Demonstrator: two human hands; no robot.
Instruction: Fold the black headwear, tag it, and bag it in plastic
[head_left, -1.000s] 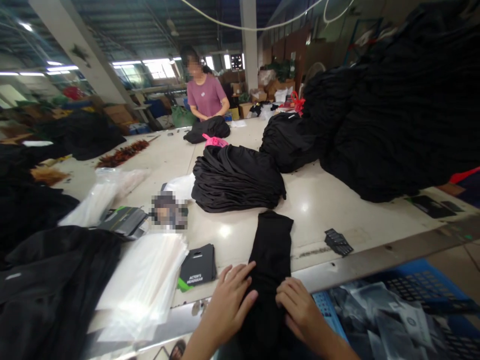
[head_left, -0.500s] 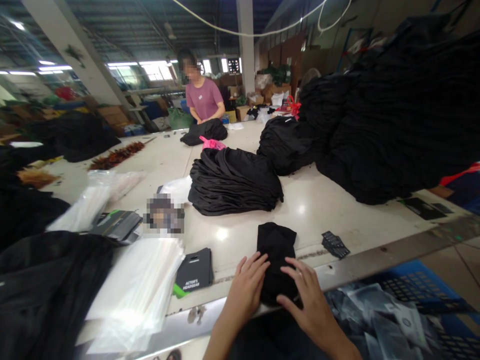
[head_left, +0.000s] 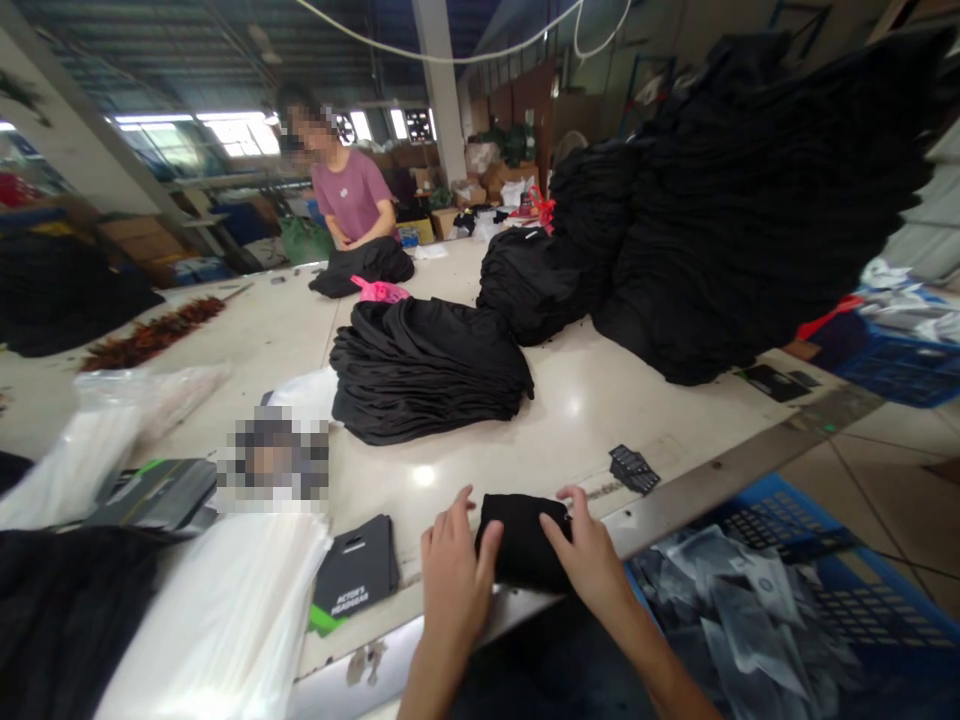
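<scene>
A folded black cloth point(head_left: 521, 540) lies at the table's front edge between my hands, now a compact, roughly rectangular bundle. My left hand point(head_left: 459, 560) holds its left side, thumb on the near face and fingers along the edge. On the other side, my right hand point(head_left: 589, 550) grips the right edge between thumb and fingers. Left of my hands is a stack of dark cards point(head_left: 360, 568) printed "ACTOR'S HEADGEAR" with a green corner. Small black tags point(head_left: 634, 469) lie to the right, beyond my right hand.
Clear plastic bags point(head_left: 225, 610) lie at the left. A large pile of black cloths point(head_left: 431, 375) sits mid-table, with a taller heap point(head_left: 750, 220) at the right. A blue crate point(head_left: 862, 590) with bagged items stands below the table edge. Across the table, a person point(head_left: 352, 200) handles black cloth.
The black cloth lay longer and flatter under both hands; it is now folded shorter, with my hands at its sides. The view has turned slightly right.
</scene>
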